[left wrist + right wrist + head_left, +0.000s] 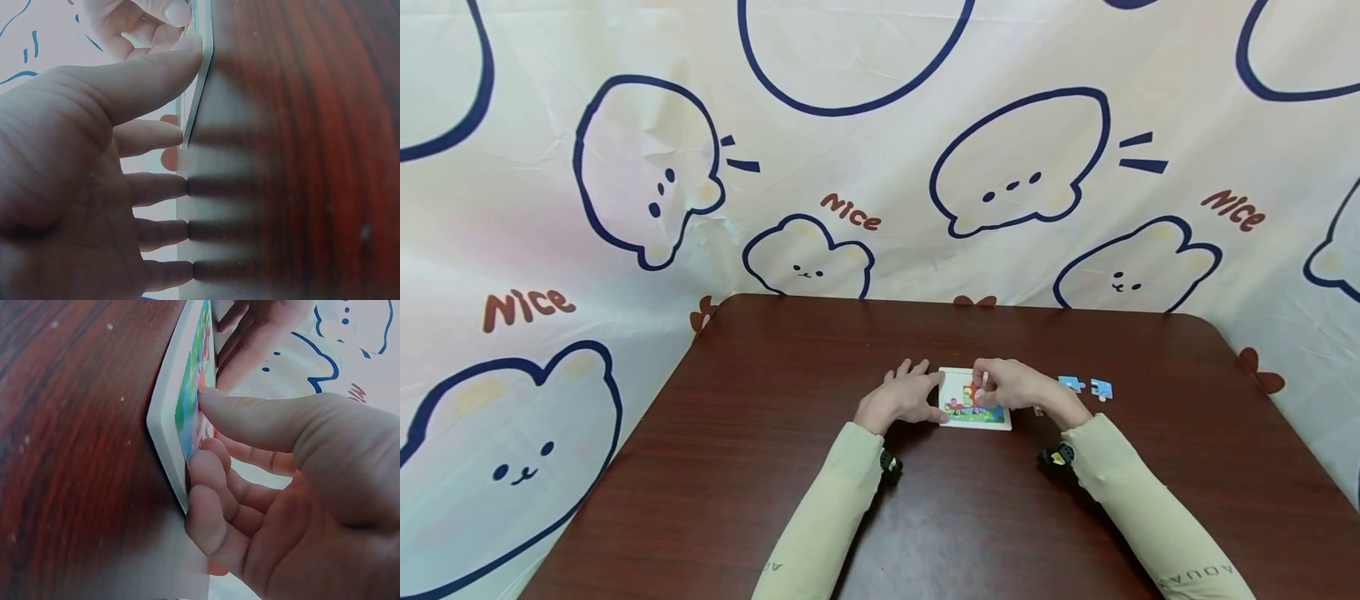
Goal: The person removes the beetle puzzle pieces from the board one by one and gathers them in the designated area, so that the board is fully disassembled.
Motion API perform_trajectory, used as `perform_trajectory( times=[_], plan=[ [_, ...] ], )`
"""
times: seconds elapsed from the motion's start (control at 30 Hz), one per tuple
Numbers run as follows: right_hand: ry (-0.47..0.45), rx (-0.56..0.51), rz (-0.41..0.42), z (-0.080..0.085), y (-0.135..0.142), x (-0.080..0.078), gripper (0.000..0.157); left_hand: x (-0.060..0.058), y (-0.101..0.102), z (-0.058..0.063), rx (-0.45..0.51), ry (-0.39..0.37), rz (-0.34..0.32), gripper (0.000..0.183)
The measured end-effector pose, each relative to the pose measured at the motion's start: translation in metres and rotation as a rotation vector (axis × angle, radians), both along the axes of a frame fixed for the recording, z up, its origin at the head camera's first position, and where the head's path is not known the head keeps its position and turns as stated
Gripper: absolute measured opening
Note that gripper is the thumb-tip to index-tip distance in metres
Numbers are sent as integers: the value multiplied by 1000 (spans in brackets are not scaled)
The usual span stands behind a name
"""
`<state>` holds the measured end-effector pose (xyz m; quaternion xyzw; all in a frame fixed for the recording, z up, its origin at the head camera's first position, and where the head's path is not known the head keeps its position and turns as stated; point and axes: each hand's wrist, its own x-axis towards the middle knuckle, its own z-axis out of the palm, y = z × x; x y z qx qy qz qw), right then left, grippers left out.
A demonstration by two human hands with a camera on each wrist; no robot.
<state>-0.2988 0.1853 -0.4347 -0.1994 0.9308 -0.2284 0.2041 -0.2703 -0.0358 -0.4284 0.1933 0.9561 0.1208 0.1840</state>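
A small white-framed jigsaw puzzle board lies on the table, its coloured picture partly filled in. My left hand rests at the board's left side with fingers spread and straight. In the left wrist view its thumb touches the board's edge, while the other fingertips meet the tabletop. Over the right part of the board, my right hand has curled fingers and appears to pinch a puzzle piece against the picture. Its thumb tip meets the picture in the right wrist view; the fingers mostly hide the piece.
Two loose blue puzzle pieces lie on the table right of the board. Another small piece shows partly beneath the right wrist. The dark brown wooden table ends at a pale curtain with bear drawings behind.
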Motion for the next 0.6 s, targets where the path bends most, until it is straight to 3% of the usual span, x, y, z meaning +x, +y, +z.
perform_trajectory(
  times=[0.33, 0.6],
  plan=[
    [20, -13, -6, 2, -1, 1, 22, 0, 0, 1, 6, -2, 2, 75],
    [34, -18, 36, 4, -1, 2, 23, 2, 0, 2, 4, -9, 5, 75]
  ],
)
